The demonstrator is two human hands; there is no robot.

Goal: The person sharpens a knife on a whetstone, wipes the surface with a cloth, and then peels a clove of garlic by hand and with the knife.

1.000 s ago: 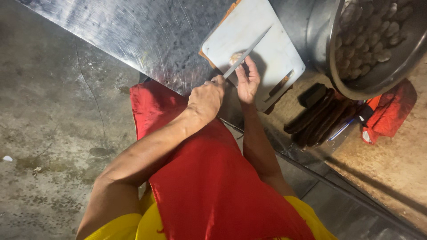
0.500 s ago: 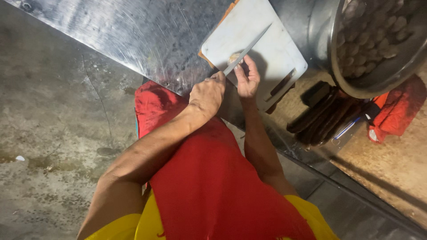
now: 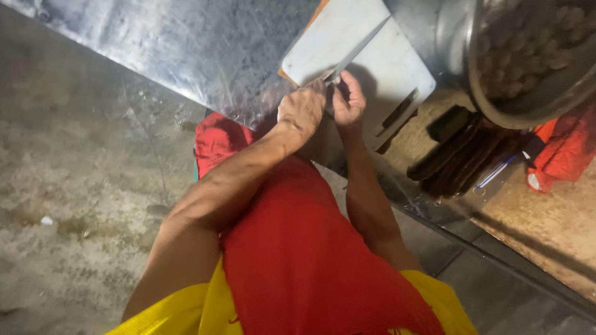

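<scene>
The left hand (image 3: 302, 110) is closing around the handle of a long knife (image 3: 354, 54), whose blade is slanting away to the far right over the white cutting board (image 3: 397, 68); the right hand (image 3: 349, 99) is curling just beside it, fingers bent over something small under the knife's near end, too hidden to name, so whether it is gripping or only pinning cannot be told. Compared with a second ago, both hands are sitting closer together and the knife's near end is now almost covered by them, which suggests the cutting is going on in small strokes at the board's near edge. The board is lying on a scuffed sheet-metal table (image 3: 186, 43), with a big metal bowl (image 3: 528, 68) of round brownish pieces at far right, dark sticks (image 3: 459, 155) and a red cloth (image 3: 562, 155) nearer. A stained concrete floor (image 3: 68, 205) is spreading left.
</scene>
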